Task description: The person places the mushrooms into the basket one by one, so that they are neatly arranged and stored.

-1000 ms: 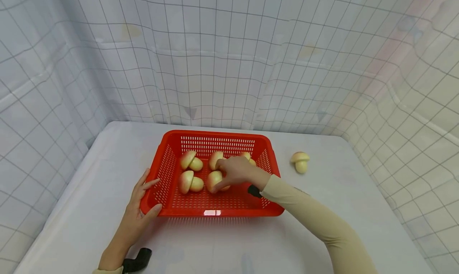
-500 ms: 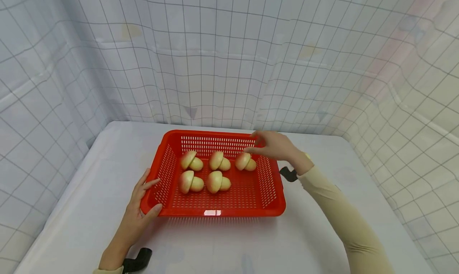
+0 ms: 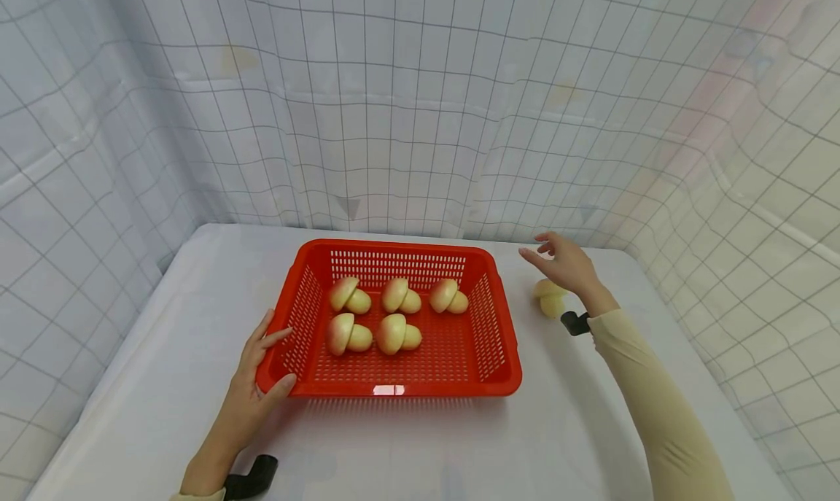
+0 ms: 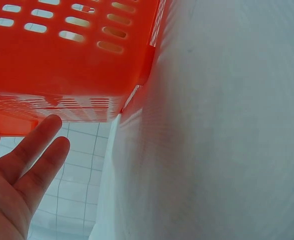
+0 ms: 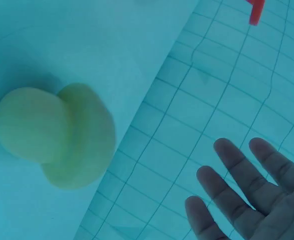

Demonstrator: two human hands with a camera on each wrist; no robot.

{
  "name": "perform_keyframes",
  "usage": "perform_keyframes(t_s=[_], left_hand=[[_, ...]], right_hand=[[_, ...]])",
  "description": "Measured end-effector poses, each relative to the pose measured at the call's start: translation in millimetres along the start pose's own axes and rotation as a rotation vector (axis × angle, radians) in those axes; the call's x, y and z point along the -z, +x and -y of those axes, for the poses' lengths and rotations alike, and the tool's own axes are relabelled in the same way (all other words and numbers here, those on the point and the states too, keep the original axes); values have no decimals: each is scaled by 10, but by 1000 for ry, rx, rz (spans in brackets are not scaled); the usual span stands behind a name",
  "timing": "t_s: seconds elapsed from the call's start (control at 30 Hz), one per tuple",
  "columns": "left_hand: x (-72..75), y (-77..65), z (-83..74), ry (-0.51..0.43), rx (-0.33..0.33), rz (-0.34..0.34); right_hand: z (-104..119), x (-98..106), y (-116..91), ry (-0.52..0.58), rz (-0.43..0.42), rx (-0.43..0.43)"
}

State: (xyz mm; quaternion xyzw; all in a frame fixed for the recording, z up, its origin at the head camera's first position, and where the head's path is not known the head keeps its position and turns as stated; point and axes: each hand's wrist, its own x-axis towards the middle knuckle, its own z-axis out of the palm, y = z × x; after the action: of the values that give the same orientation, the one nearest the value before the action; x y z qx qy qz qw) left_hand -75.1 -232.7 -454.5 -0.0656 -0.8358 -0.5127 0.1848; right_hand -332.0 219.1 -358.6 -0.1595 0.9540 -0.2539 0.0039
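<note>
In the head view, my left hand (image 3: 246, 391) rests at the left front corner of a red plastic basket (image 3: 407, 390), its thumb and a finger over the rim. The left wrist view shows straight, spread fingers (image 4: 44, 170) beside the slotted basket wall (image 4: 51, 65). Several toy mushrooms with yellow-and-red caps lie inside, among them a front-left mushroom (image 3: 349, 334) and a back-right mushroom (image 3: 449, 297). Right of the basket, my right hand (image 3: 567, 268) hovers with nothing in it, above a lone mushroom (image 3: 550, 303) on the table. That mushroom (image 5: 56, 132) shows whole in the right wrist view, apart from my fingers.
A white cloth covers the table (image 3: 420, 450). White grid-patterned curtains (image 3: 407, 122) hang behind it and along both sides. Black wrist mounts show on the left wrist (image 3: 252, 478) and the right wrist (image 3: 576, 324).
My right hand has left the front-middle mushroom in the basket, passed over the right rim and reached the lone mushroom on the table. The left hand and basket stay in place.
</note>
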Motion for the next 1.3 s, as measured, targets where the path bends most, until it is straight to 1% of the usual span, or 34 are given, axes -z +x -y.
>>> perform_keyframes(t_s=[0.17,0.3,0.37,0.5,0.73,1.03,1.3], left_hand=[[-4,-2,-6,-17,7,7],[-5,-3,-17,-21,17,9],[-5,-2,-21,-16,21,9],[-4,-5,-30,-7,26,8],[-7,-7,-22,-1,22,4],[-11,-5,-9,-19,23,6],[-11,-11,-8,-10,24,3]], right_hand=[[-231,-52,-71,-81,50,-75],[-385,-123,-106,-139,68,-142],[-448,-159,-118,-151,78,-180],[-535,-216,-137,-139,98,-239],[-593,-299,-167,-120,141,-303],[-631,-378,-172,-117,150,-345],[-609,-430,-192,-82,162,-377]])
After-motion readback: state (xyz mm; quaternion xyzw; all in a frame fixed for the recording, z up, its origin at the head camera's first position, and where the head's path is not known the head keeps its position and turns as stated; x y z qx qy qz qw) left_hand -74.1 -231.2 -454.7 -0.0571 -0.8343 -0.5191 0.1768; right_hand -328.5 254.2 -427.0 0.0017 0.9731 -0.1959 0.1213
